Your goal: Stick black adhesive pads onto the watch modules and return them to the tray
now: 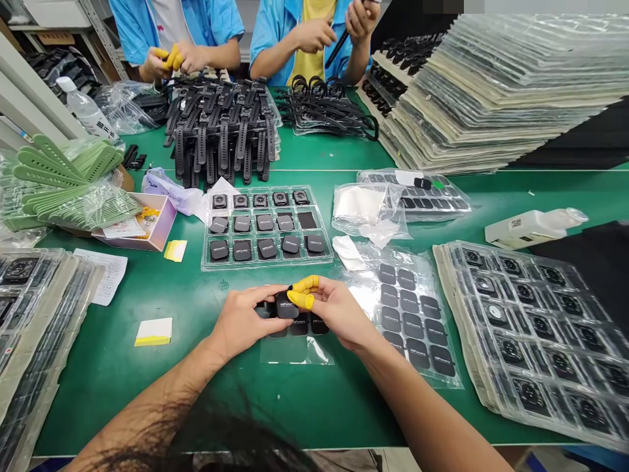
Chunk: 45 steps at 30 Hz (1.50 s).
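Note:
My left hand [246, 320] and my right hand [334, 311] meet over the green table [196, 393], both pinched on one small black watch body [285, 305] with white lettering. Yellow finger cots cover two fingers of my right hand. Under the hands lies a clear film sheet [296, 347] carrying black square stickers. A clear tray [265, 226] of black watch bodies stands just beyond, with a larger sticker sheet [413, 314] to the right.
Stacks of clear trays sit at right [535, 328], left [29, 308] and far right back [491, 85]. A pile of black straps [221, 131], green straps [63, 177], a small box [147, 229] and a white bottle [531, 226] lie around. Two people in blue work across the table.

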Each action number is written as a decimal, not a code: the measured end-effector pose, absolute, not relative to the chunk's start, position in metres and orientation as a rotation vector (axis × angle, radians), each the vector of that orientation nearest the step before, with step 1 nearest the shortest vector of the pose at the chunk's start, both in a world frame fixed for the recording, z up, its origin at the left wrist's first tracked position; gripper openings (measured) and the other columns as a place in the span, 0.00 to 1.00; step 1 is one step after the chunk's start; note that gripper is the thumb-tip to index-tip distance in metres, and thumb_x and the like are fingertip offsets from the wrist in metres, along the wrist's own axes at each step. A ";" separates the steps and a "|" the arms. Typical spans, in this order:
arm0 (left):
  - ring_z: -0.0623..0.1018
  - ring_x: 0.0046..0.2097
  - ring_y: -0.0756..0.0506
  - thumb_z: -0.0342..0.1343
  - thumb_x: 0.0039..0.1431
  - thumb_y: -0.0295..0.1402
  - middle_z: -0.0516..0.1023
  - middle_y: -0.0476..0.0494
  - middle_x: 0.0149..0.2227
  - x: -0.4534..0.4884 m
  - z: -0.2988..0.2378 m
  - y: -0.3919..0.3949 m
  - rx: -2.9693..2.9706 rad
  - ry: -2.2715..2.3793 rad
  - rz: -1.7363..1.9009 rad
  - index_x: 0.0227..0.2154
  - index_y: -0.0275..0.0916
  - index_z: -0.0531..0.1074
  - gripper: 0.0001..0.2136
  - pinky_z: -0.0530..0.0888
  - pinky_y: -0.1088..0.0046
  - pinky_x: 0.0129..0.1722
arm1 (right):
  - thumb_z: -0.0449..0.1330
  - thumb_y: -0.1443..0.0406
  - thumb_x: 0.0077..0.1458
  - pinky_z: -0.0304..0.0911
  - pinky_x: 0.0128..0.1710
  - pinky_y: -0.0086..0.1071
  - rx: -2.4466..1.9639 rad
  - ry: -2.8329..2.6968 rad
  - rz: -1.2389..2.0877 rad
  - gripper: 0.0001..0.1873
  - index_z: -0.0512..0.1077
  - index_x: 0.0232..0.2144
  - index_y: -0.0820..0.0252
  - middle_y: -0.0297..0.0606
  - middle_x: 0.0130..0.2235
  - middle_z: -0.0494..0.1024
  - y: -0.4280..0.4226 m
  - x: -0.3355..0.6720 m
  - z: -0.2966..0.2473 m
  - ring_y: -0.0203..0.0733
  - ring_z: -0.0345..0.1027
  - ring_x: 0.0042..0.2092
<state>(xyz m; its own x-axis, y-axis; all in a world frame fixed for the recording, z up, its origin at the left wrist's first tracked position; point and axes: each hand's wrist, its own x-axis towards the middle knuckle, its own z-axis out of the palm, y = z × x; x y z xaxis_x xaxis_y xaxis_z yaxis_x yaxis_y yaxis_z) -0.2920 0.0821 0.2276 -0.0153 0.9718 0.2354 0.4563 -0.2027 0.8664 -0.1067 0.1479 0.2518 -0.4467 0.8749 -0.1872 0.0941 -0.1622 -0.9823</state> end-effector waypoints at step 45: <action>0.85 0.46 0.45 0.58 0.61 0.24 0.86 0.52 0.40 -0.292 0.222 0.085 1.837 1.407 1.409 0.51 0.44 0.78 0.16 0.81 0.66 0.50 | 0.62 0.61 0.57 0.65 0.37 0.34 -1.402 -2.261 0.354 0.13 0.80 0.42 0.58 0.40 0.37 0.78 0.317 -0.109 0.301 0.39 0.68 0.33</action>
<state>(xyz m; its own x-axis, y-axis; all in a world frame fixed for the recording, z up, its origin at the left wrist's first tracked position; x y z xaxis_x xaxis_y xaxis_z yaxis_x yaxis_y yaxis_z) -0.2919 0.0846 0.2219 -0.0307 0.8899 0.4552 0.4538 -0.3933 0.7996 -0.1093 0.3166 0.3007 -0.3797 0.8930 0.2415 0.7763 0.4496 -0.4418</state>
